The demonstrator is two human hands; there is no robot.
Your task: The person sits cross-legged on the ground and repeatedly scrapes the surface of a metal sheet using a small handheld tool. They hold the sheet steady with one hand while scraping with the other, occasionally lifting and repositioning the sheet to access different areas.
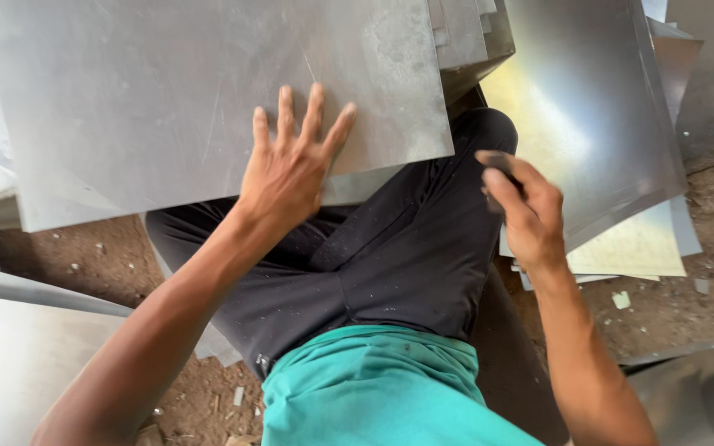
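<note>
Sheet metal (167,91) sits right under the left hand (287,169), fingers splayed flat on it; right hand (526,211) hangs off beside, pinching some small dark thing (502,163).

metal sheet (167,99) over lap, sheet stack (597,124) right

Two hands, left (287,169) and right (530,211), one small dark object (502,163), several metal sheets (208,91), count unclear
</note>
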